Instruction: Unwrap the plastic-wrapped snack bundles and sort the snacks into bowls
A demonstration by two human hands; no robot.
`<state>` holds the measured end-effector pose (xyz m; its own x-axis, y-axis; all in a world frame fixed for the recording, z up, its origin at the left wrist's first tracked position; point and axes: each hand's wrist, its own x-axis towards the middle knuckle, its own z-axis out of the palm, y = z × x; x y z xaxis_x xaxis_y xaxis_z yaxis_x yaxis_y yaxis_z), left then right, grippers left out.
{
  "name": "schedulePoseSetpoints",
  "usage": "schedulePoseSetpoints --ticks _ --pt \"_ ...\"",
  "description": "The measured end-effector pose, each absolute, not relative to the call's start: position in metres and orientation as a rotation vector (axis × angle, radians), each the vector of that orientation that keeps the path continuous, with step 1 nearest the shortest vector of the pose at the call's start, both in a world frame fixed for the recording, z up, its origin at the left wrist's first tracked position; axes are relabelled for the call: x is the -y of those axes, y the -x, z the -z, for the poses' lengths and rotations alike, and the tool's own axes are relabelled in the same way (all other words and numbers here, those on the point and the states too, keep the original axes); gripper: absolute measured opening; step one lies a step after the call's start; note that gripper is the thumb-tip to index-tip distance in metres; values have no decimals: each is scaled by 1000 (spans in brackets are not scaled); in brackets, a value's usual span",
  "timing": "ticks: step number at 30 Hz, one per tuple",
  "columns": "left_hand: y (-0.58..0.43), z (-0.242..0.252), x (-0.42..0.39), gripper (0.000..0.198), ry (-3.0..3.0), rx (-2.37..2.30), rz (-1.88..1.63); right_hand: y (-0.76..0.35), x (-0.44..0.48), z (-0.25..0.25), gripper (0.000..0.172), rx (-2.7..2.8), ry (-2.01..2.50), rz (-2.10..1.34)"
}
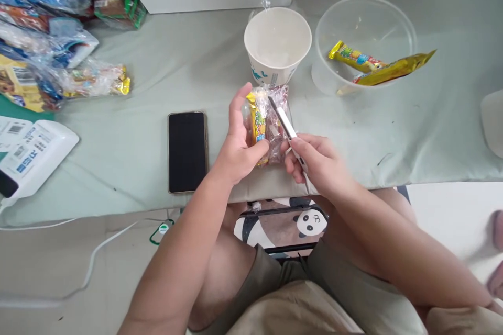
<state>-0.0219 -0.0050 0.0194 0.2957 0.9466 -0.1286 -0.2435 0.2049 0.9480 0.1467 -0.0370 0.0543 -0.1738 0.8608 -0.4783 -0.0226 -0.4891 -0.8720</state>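
A bundle of small snack packets [258, 120], yellow and dark red, lies at the table's front in clear plastic wrap. My left hand [241, 141] grips it from the left, thumb over the front and index finger stretched up along its side. In my right hand [314, 159] is a slim silver utility knife [285, 121], closed between thumb and fingers. Its tip points up and left over the wrap; whether it touches the plastic I cannot tell. My left hand partly covers the bundle.
Behind the bundle stands a white paper bucket [277, 36] with clear plastic at its rim. A translucent tub [326, 70] to its right holds yellow snack packets [361, 60]. A phone [187, 152] lies left of my hands. Wrapped snacks [43, 26] and a white device [39, 154] occupy the far left.
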Motion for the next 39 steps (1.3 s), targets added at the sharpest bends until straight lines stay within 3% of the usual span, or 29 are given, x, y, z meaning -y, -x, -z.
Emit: schedulePoseSetpoints --ticks 9,20,25,27,31,33,36,39 --pt "31 -4 4 78 -1223 -940 -1133 -137 58 -48 47 867 1485 -1916" --pt "55 -10 -10 82 -1109 -1011 -1504 -131 77 -39 44 1210 1626 -1927" --pt "64 -23 -11 103 -946 -1038 -1492 -135 83 -39 51 1377 1606 -1875" --pt "69 -28 -12 107 -887 -1051 -1477 -146 80 -38 51 1583 1574 -1648" --pt "72 -36 -10 98 -894 -1053 -1451 -190 57 -28 31 1931 1660 -562" --pt "67 -37 -7 93 -942 -1028 -1416 -213 41 -20 29 1985 1804 -239" --pt "54 -34 -2 91 -999 -1019 -1328 -227 25 -13 32 1917 1934 12" --pt "38 -29 5 94 -1013 -972 -1212 -211 26 -16 49 1899 1651 -128"
